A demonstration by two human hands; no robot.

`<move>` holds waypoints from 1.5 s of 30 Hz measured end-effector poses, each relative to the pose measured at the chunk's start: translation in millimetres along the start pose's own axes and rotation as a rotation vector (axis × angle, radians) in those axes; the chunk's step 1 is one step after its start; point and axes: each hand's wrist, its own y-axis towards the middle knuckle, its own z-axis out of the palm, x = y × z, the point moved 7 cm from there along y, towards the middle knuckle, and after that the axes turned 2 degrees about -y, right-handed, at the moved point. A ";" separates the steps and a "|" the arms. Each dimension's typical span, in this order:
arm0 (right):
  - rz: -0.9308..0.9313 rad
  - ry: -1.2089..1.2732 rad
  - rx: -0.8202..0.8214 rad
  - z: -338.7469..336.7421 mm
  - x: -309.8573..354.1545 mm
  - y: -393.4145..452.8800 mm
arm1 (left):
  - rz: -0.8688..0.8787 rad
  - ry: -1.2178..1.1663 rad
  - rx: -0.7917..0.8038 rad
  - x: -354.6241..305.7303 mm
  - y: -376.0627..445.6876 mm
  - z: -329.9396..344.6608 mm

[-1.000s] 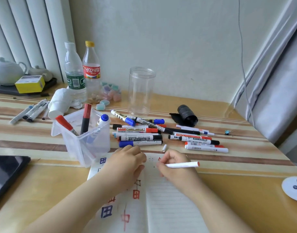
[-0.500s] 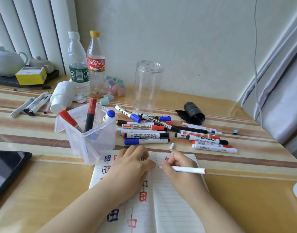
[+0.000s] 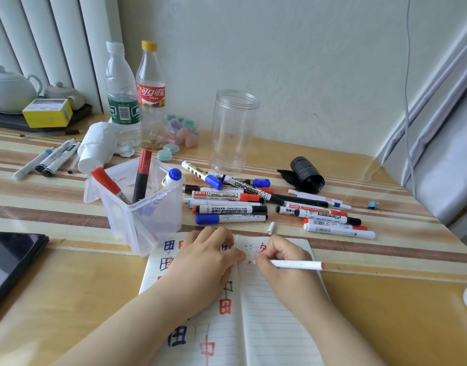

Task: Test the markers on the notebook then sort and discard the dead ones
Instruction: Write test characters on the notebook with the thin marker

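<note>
Bin (image 3: 137, 207) at 10 o'clock keeps tested markers upright. Left hand (image 3: 203, 260) lies flat, pinning notebook (image 3: 274, 326) at 6 o'clock. Right hand (image 3: 282, 262) pinches pen (image 3: 298, 265), tip on page. Untested pile (image 3: 266, 204) at 12 o'clock on counter (image 3: 385, 313)

"WHITEBOARD MARKER" on a black-capped marker (image 3: 231, 209) — 田, 中 on the notebook (image 3: 277, 326)

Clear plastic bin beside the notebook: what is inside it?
The clear plastic bin holds three capped markers standing tilted: two red-capped markers and one blue-capped marker. Their lower ends blur through the plastic wall.
</note>
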 end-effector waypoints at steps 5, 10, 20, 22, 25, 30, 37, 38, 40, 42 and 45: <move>0.009 -0.005 0.013 -1.0 0.5 -1.7 | 0.002 -0.002 -0.010 1.6 -1.1 1.3; 0.018 0.068 0.051 1.5 1.8 -3.7 | 0.003 0.010 -0.041 1.9 -1.7 0.1; 0.053 0.066 0.030 -5.3 -1.7 -4.1 | -0.003 -0.012 -0.033 1.4 -1.3 -2.2; 0.044 0.090 0.047 -4.6 -0.6 -5.4 | -0.010 -0.014 -0.024 1.9 -1.2 -2.1; 0.038 0.070 0.076 -1.7 1.5 -6.7 | -0.009 -0.002 -0.015 1.7 -1.5 -1.8; 0.049 0.099 0.088 -2.6 0.7 -6.5 | -0.016 0.009 -0.010 1.7 -0.9 -1.8; 0.054 0.050 0.099 -1.2 0.0 -7.7 | -0.015 -0.029 0.024 0.3 -0.2 -1.9; 0.053 0.059 0.097 -2.1 0.1 -8.2 | -0.020 -0.032 0.029 0.4 0.1 -2.1; 0.058 0.117 0.079 -4.8 -0.3 -8.4 | -0.023 -0.038 0.038 0.4 -0.3 -1.6; 0.054 0.181 0.031 -9.9 0.5 -7.7 | -0.020 -0.047 0.040 0.4 -0.4 -1.9; 0.029 0.177 -0.066 -21.7 5.5 -4.6 | -0.037 -0.091 -0.004 2.4 -0.7 -7.4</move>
